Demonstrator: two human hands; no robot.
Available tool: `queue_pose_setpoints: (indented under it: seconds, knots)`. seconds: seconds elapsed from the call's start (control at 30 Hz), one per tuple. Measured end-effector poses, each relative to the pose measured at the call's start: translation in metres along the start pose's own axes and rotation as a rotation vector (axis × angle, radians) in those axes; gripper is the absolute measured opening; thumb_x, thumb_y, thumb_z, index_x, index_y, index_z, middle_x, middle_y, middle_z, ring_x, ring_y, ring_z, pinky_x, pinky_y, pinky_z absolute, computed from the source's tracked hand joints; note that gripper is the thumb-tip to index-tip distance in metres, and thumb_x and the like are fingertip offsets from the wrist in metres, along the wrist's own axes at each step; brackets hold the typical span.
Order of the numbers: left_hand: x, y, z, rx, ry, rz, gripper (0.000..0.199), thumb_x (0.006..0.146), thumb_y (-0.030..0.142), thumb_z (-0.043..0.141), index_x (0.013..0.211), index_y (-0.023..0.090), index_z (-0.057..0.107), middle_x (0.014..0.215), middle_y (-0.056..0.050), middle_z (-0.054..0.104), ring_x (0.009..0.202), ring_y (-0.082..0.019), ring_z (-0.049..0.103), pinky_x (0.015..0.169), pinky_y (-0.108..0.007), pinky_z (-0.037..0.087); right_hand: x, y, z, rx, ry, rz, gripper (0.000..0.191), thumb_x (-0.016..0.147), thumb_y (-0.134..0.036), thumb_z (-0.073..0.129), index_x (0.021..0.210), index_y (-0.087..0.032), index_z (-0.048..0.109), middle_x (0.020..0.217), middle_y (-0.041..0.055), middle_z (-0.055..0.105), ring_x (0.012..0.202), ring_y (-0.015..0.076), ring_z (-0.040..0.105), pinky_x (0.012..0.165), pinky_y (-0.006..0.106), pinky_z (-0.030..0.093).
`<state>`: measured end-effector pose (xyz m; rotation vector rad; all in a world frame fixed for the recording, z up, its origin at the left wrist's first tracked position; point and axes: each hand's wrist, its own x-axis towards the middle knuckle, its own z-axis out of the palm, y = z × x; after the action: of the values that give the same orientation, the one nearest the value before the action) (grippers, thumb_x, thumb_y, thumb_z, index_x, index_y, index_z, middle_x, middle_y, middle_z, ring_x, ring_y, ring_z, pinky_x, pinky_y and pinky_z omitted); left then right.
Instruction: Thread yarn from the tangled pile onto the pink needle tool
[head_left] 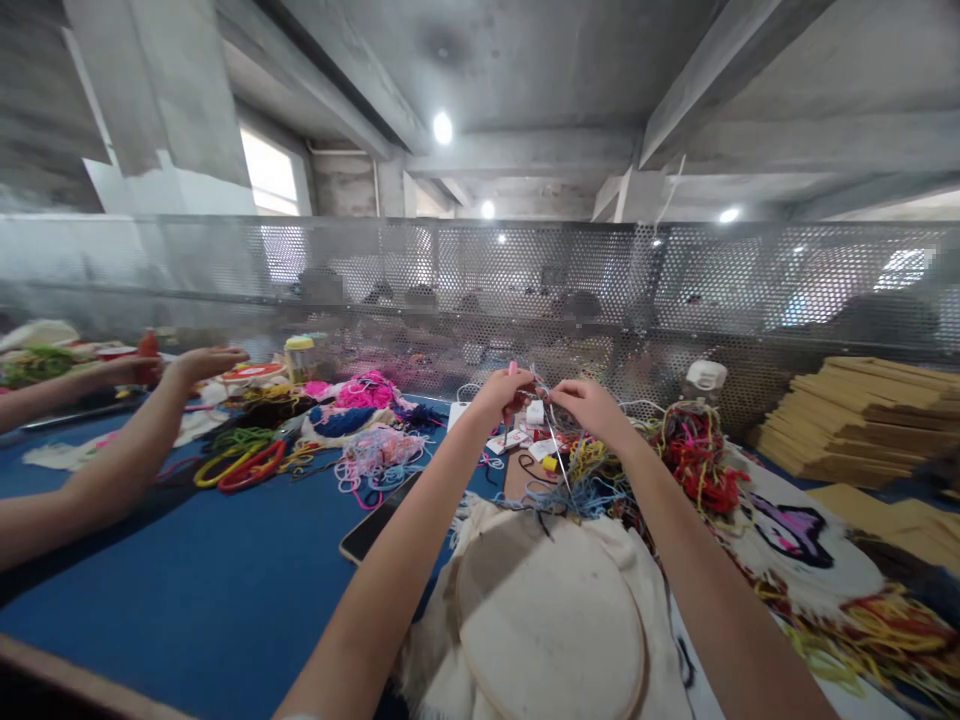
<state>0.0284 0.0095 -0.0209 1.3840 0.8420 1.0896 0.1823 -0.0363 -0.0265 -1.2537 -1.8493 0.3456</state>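
Left hand [504, 393]: raised forward beyond the hoop, forearm slanting up and inward from the lower edge of the view, fingers curled around a pink-handled tool [513, 369], held nearly upright. Right hand [589, 404]: just beside the left at about the same height, forearm angled in from the lower right, thumb and forefinger pinched, apparently on pale yarn [558, 440]; fingertips small and blurred. Pale yarn: a strand slanting down from between the hands toward light-blue yarn [592, 492]. Round hoop [643, 640]: between the forearms, nearer than the hands, stretched with cream cloth [551, 620]. Dark phone [367, 540]: left of the hoop on the blue surface [225, 600], partly hidden by the left forearm. Red yarn [697, 465]: heaped right of the right forearm. Stacked brown sheets [862, 420]: far right. Co-worker's hand [206, 362]: far left, outstretched.
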Motion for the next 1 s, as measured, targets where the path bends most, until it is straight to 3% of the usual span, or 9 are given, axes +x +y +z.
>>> queue_pose_setpoints:
  seconds: [0.2, 0.37, 0.53, 0.67, 0.8, 1.0]
  knots:
    - [0.002, -0.004, 0.002, 0.038, 0.018, 0.054, 0.012, 0.081, 0.019, 0.057, 0.072, 0.012, 0.061, 0.051, 0.003, 0.054, 0.033, -0.002, 0.035, 0.032, -0.017, 0.018, 0.001, 0.000, -0.002, -0.096, 0.096, -0.038, 0.034, 0.078, -0.040, 0.046, 0.075, -0.013, 0.067, 0.062, 0.0019, 0.060, 0.055, 0.0133, 0.048, 0.051, 0.024, 0.032]
    - [0.006, -0.004, -0.009, 0.090, -0.016, 0.083, 0.013, 0.081, 0.018, 0.057, 0.084, 0.010, 0.067, 0.052, 0.004, 0.049, 0.035, -0.002, 0.032, 0.034, -0.018, 0.018, -0.004, 0.001, -0.022, -0.253, 0.189, -0.041, 0.032, 0.082, -0.035, 0.044, 0.085, -0.015, 0.069, 0.071, 0.0067, 0.066, 0.064, 0.0185, 0.056, 0.058, 0.026, 0.034]
    - [0.000, 0.006, -0.018, 0.181, -0.085, 0.135, 0.019, 0.080, 0.017, 0.057, 0.094, 0.011, 0.068, 0.057, 0.003, 0.051, 0.037, -0.002, 0.031, 0.036, -0.019, 0.018, -0.011, 0.007, -0.046, -0.382, 0.027, -0.066, 0.019, 0.076, -0.030, 0.057, 0.070, -0.021, 0.072, 0.071, 0.0056, 0.071, 0.064, 0.0202, 0.060, 0.058, 0.027, 0.036]
    - [-0.010, 0.014, -0.015, 0.287, -0.097, 0.206, 0.030, 0.084, 0.029, 0.052, 0.105, 0.013, 0.065, 0.057, 0.003, 0.051, 0.037, -0.003, 0.029, 0.036, -0.019, 0.017, -0.011, 0.005, -0.048, -0.416, -0.040, -0.095, 0.017, 0.077, -0.027, 0.058, 0.075, -0.022, 0.074, 0.076, 0.0056, 0.073, 0.069, 0.0216, 0.063, 0.061, 0.028, 0.039]
    - [-0.014, 0.016, -0.010, 0.442, -0.081, 0.274, 0.029, 0.079, 0.032, 0.057, 0.096, 0.011, 0.069, 0.052, 0.003, 0.052, 0.039, -0.004, 0.029, 0.040, -0.020, 0.020, -0.010, -0.003, -0.043, -0.408, -0.058, -0.135, 0.017, 0.078, -0.026, 0.058, 0.080, -0.022, 0.074, 0.076, 0.0041, 0.073, 0.068, 0.0199, 0.063, 0.061, 0.027, 0.040]
    - [-0.013, 0.012, -0.003, 0.675, -0.132, 0.302, 0.022, 0.070, 0.026, 0.062, 0.081, 0.011, 0.073, 0.055, 0.001, 0.058, 0.053, -0.010, 0.045, 0.053, -0.022, 0.034, -0.011, -0.008, -0.039, -0.368, -0.020, -0.256, 0.015, 0.079, -0.024, 0.059, 0.080, -0.019, 0.073, 0.075, 0.0048, 0.069, 0.066, 0.0165, 0.059, 0.060, 0.026, 0.040]
